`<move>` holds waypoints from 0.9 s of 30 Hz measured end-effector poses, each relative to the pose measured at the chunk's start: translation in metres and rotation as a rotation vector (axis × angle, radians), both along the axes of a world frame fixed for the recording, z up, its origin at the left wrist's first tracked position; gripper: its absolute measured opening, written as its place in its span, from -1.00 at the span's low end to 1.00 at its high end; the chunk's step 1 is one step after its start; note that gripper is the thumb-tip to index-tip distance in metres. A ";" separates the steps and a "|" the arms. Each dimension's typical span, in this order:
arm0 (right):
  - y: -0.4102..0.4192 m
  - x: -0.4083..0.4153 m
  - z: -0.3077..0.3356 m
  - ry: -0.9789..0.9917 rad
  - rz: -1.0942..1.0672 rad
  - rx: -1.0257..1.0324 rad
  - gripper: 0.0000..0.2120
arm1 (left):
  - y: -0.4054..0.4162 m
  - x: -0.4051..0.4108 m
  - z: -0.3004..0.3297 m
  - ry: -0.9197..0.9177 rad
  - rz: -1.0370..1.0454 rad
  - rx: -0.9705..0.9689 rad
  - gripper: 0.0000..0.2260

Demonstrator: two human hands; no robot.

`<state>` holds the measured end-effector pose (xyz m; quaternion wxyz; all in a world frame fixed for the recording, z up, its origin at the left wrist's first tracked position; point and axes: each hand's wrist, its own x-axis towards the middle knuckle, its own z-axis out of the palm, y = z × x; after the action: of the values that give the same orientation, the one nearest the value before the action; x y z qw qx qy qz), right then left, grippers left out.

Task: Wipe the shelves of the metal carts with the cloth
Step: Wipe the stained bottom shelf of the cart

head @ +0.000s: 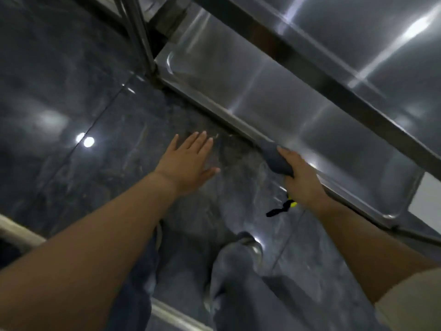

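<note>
lower cart shelf (274,91): steel, shiny | grey cloth (274,156) on its front rim

No text, label, brand, number or sign could be read anywhere; the metal cart (262,96) bore no legible marking; the cloth (274,156) showed none either.

Left hand (188,158) flat, fingers (200,140) spread straight; right hand (300,177) curled, gripping cloth (274,158).

The lower shelf (274,91) lies open beneath the upper shelf (358,32); a corner post (140,37) blocks its left end.
</note>
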<state>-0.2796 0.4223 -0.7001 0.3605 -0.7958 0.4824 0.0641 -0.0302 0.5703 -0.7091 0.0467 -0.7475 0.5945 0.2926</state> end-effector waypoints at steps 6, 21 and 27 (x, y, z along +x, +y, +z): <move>0.075 0.018 0.186 0.003 0.107 0.105 -0.28 | 0.053 -0.014 0.159 -0.022 -0.093 0.059 -0.31; 0.125 -0.114 0.652 0.082 0.204 -0.497 -0.06 | -0.002 -0.111 0.669 -0.185 -0.540 -0.559 -0.39; 0.121 -0.290 0.741 0.192 0.157 -0.770 -0.04 | -0.037 -0.264 0.736 -0.165 -0.682 -0.684 -0.43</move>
<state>-0.5692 0.5437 0.0408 -0.0164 -0.8975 0.4402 -0.0200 -0.2939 0.5329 0.0269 -0.0614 -0.5034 0.8618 -0.0115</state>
